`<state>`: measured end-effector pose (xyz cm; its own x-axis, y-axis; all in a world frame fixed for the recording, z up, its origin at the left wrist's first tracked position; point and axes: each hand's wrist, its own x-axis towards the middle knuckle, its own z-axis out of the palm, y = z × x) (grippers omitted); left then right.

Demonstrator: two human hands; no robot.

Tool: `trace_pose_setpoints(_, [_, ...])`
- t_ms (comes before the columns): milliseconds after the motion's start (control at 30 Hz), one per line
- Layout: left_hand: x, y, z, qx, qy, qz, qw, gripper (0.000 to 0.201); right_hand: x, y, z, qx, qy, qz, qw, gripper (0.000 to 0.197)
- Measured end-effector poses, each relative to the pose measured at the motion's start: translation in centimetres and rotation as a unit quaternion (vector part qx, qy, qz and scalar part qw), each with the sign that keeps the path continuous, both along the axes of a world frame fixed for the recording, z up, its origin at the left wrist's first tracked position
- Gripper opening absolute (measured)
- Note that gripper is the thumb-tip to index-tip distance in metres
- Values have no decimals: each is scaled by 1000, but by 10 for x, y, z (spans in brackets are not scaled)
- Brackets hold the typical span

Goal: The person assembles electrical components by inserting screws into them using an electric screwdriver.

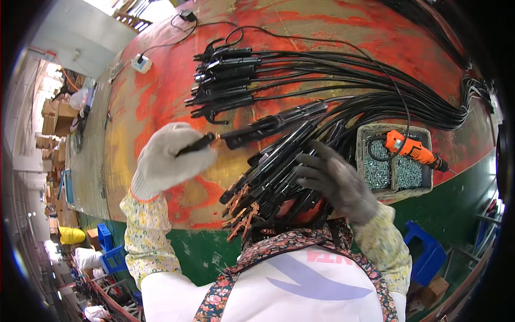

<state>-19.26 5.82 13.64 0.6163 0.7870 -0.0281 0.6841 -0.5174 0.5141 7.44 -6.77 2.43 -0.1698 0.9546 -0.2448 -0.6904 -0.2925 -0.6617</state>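
Observation:
My left hand (170, 155), in a pale knitted glove, is closed around the black jaw end of a welding electrode holder (268, 124). A bit of copper shows just past my fingers, and the holder's thick black handle points right, toward its cable. In a dark grey glove, my right hand (340, 185) hovers at the right side of a heap of similar electrode holders (279, 166), fingers apart and with nothing visible in them. Bare copper jaws (244, 212) stick out of the heap toward the table's near edge.
Farther back lies a row of electrode holders (225, 80) with black jaws; their black cables (370, 67) sweep right. At right, a grey divided tray (394, 129) contains small screws, with an orange power screwdriver (416, 151) across it. A small white box (141, 64) sits far left.

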Motion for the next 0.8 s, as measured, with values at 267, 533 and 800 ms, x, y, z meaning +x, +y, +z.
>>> trace_pose_setpoints(267, [14,-38,-2,46,-21,17,999,7,-1,108,-45,36,307,-176,935,33])
trace_pose_setpoints(533, [30,-43,-32,-64,-79,63,993,42,-30,87,-14,42,126,-31,991,33])
trace_pose_setpoints(800, [99,-51,-67,-110,-156,42,981,48,15,125,-1,71,209,-177,959,22])
